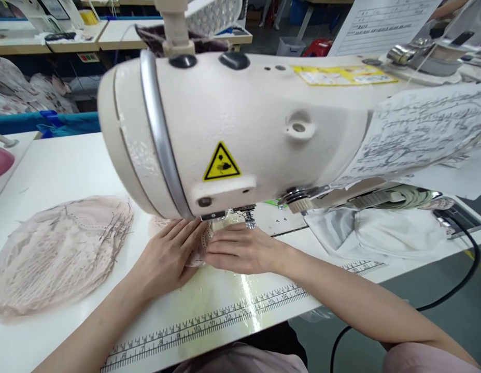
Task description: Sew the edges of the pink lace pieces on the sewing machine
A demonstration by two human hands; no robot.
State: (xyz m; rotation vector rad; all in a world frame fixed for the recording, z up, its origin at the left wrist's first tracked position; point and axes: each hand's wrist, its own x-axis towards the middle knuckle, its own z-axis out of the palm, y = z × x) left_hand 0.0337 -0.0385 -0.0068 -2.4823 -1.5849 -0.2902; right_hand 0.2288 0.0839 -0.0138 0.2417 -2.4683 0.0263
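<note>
Below the head of a cream sewing machine [232, 114], both hands are on a piece of pale pink lace fabric [197, 256]. My left hand [168, 256] lies over its left part, fingers stretched toward the needle area and thumb apart. From the right, my right hand [244, 249] presses on the lace with its fingers close together and bent; its thumb is hidden. The presser foot area [249, 217] sits just behind my right fingers. Much of the lace is covered by the hands and the machine head.
A pile of pale pink lace pieces [65, 248] lies on the left of the white table [81, 166]. White fabric [396, 233] rests at the right. A printed ruler strip [209, 324] runs along the front edge. Handwritten paper [427, 129] hangs on the machine arm.
</note>
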